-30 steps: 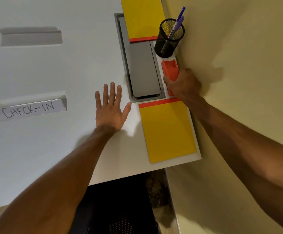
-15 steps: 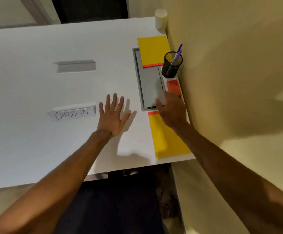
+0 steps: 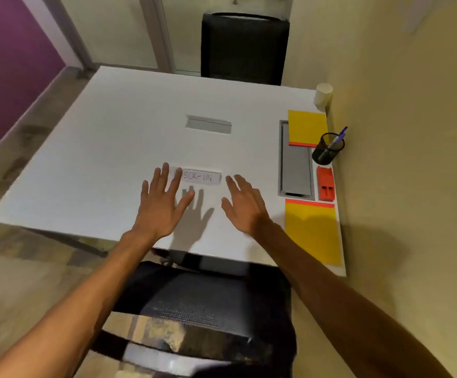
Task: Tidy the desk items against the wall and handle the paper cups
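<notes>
Both hands are held flat and empty over the white worktop [image 3: 112, 148], the left hand [image 3: 159, 205] overlapping a card [image 3: 204, 178] that seems to read "CHECK-IN", the right hand [image 3: 245, 205] just beside it. Along the wall are lined a paper cup [image 3: 323, 94], two yellow pads [image 3: 307, 127] [image 3: 313, 231], a mesh pen holder [image 3: 327, 150] and an orange stapler [image 3: 325, 184].

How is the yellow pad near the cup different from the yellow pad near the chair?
The far yellow pad has its orange strip on the edge facing the person; the near yellow pad has its strip on the far edge. The far one lies partly over the grey desk hatch; the near one lies clear of it. The far one looks smaller, though it is farther away. Both are yellow, flat, and beside the wall.
</notes>
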The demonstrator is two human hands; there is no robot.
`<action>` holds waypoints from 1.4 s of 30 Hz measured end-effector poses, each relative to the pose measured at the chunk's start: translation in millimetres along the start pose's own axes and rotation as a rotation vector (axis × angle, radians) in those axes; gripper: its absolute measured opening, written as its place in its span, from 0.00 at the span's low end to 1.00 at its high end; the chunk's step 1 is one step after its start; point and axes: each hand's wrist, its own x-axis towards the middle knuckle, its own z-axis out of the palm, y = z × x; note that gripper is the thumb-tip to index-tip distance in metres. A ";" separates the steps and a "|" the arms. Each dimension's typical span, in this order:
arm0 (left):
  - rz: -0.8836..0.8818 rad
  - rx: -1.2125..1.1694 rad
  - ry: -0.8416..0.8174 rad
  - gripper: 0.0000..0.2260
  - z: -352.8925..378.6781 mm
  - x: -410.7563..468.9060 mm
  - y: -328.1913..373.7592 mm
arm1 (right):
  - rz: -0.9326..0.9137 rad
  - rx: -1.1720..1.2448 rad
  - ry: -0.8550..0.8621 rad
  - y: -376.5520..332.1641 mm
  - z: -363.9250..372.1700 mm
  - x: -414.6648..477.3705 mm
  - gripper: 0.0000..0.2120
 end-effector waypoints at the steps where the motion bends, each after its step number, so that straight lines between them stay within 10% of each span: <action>1: -0.027 -0.004 0.016 0.32 -8.7 -13.0 -15.3 | -0.032 0.014 -0.019 -19.1 -1.1 -0.7 0.29; 25: -0.656 -0.003 0.354 0.33 -153.7 -327.4 -384.2 | -0.738 -0.069 -0.133 -529.6 91.4 10.9 0.32; 42: -0.801 0.030 0.349 0.33 -213.7 -242.8 -663.1 | -0.876 -0.111 -0.221 -765.0 202.5 209.6 0.34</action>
